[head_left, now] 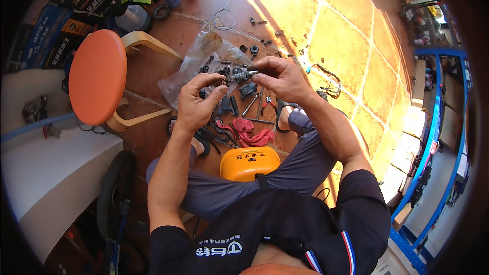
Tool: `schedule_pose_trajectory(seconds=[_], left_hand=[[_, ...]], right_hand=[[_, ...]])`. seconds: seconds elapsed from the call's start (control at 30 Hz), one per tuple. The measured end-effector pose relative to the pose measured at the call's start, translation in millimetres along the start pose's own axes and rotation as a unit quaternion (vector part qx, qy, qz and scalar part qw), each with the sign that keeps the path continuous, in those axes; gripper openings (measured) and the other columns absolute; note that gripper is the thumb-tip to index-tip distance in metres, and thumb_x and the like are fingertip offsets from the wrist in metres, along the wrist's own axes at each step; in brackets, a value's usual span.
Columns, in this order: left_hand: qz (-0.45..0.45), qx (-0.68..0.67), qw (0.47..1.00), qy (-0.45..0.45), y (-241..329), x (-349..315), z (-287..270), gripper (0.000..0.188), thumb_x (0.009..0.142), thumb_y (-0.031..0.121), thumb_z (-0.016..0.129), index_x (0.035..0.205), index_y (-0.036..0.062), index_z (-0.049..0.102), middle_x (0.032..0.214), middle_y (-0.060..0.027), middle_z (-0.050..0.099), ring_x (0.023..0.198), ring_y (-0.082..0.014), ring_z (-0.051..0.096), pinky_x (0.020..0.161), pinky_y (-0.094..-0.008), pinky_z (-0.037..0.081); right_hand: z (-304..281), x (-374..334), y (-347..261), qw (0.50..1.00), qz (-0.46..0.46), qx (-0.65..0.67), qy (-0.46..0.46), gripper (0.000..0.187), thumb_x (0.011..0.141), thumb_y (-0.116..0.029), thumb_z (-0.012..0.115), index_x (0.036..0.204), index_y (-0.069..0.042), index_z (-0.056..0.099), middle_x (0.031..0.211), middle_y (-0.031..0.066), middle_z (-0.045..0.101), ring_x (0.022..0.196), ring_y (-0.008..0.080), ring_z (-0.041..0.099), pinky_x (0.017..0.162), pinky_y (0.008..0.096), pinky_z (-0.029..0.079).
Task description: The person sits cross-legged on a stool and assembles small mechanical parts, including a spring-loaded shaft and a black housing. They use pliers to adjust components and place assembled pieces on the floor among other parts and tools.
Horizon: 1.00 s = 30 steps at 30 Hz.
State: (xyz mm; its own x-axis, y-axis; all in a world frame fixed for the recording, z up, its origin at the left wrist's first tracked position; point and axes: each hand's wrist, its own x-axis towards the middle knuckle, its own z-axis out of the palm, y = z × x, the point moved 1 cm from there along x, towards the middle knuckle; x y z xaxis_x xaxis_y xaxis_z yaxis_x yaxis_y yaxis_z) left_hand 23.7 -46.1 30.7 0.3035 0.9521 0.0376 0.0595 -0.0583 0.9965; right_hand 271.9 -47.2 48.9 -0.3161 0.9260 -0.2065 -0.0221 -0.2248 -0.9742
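My left hand [199,103] pinches a small coil spring [220,82] between thumb and fingers. Facing it, my right hand [280,77] grips a silvery metal shaft [244,75] with a pointed end by its fingertips. Spring and shaft are close together, above the floor; whether they touch I cannot tell. Below my hands lie a clear plastic sheet [179,82] with dark small parts on it, red-handled pliers [269,104], a metal rod-like tool [250,105] and a crumpled red cloth [253,133].
An orange-topped stool [98,77] stands at the left. A yellow plastic seat or box [249,163] is between my legs. Several loose parts and a black cable [333,82] lie on the tiles. Blue shelving [438,97] runs along the right; stacked cartons [56,35] are at the far left.
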Motion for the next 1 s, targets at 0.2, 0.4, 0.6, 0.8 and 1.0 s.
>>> schedule_pose_trajectory(seconds=[0.2, 0.4, 0.6, 0.8, 1.0], left_hand=[[-0.009, -0.052, 0.997, -0.048, 5.7, 7.3, -5.7, 0.018, 0.089, 0.009, 0.074, 0.104, 0.0002, 0.070, 0.099, -0.0069, 0.069, 0.094, -0.0151, 0.065, 0.086, -0.0289, 0.050], [0.071, 0.024, 0.995, -0.067, 8.8, 13.3, -8.9, 0.019, 0.088, 0.009, 0.074, 0.104, 0.0001, 0.069, 0.101, -0.0084, 0.069, 0.098, -0.0163, 0.064, 0.089, -0.0298, 0.049], [0.051, 0.021, 0.998, -0.037, 9.8, 9.8, -8.5, 0.020, 0.087, 0.008, 0.075, 0.104, -0.0004, 0.069, 0.103, -0.0093, 0.069, 0.098, -0.0180, 0.064, 0.089, -0.0297, 0.049], [0.067, 0.054, 0.996, -0.023, 11.0, 12.1, -8.6, 0.019, 0.086, 0.005, 0.074, 0.104, -0.0006, 0.069, 0.103, -0.0103, 0.069, 0.098, -0.0194, 0.065, 0.088, -0.0306, 0.050], [0.076, 0.038, 0.992, -0.096, 10.7, 13.0, -16.9, 0.018, 0.087, 0.002, 0.072, 0.105, 0.0001, 0.069, 0.106, -0.0099, 0.069, 0.101, -0.0185, 0.064, 0.090, -0.0319, 0.050]], right_hand=[[-4.3, -2.3, 1.1, 1.000, -0.014, 0.001, -0.027, 0.019, 0.094, 0.002, 0.067, 0.113, 0.000, 0.065, 0.102, 0.0011, 0.067, 0.095, 0.0068, 0.064, 0.083, 0.0232, 0.053], [-8.4, -1.7, -0.7, 0.998, -0.045, -0.019, -0.035, 0.018, 0.094, 0.003, 0.067, 0.112, 0.001, 0.065, 0.100, 0.0015, 0.067, 0.094, 0.0072, 0.064, 0.082, 0.0235, 0.053], [-5.6, -0.3, -0.9, 0.999, -0.045, -0.002, -0.014, 0.022, 0.091, 0.000, 0.069, 0.113, 0.001, 0.068, 0.099, 0.0035, 0.071, 0.093, 0.0084, 0.066, 0.082, 0.0244, 0.054], [0.0, 1.2, -1.3, 1.000, -0.022, -0.009, -0.005, 0.021, 0.091, -0.001, 0.069, 0.112, 0.001, 0.067, 0.099, 0.0035, 0.071, 0.092, 0.0085, 0.066, 0.081, 0.0248, 0.054], [-2.0, 2.6, -0.5, 0.999, 0.016, 0.004, -0.040, 0.021, 0.092, -0.008, 0.071, 0.111, 0.001, 0.066, 0.096, 0.0033, 0.071, 0.089, 0.0090, 0.066, 0.078, 0.0261, 0.054]])
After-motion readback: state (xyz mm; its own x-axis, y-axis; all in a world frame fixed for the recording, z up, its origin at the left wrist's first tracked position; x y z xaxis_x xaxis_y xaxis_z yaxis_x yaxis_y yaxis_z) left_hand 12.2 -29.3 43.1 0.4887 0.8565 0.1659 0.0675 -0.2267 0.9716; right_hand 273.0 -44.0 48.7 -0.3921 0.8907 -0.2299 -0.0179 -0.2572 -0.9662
